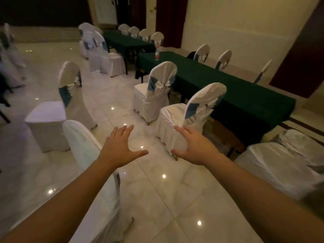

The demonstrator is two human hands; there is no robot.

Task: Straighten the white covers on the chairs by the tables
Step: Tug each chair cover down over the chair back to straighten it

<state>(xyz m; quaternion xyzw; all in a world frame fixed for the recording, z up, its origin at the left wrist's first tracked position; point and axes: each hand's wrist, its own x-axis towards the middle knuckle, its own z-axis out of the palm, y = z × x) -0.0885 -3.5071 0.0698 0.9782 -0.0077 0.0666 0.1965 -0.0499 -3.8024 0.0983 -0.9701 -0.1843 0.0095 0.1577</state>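
Both arms reach forward over the tiled floor [157, 199]. The left hand [121, 146] and right hand [194, 148] have fingers spread wide, holding nothing. Just beyond the right hand, a chair's white cover [177, 118] looks rumpled, beside the green-clothed table [245, 102].

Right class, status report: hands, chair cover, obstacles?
Left hand open, right hand open, both empty. Rumpled white fabric chair cover ahead, untouched. Glossy marble floor between, nothing blocking.
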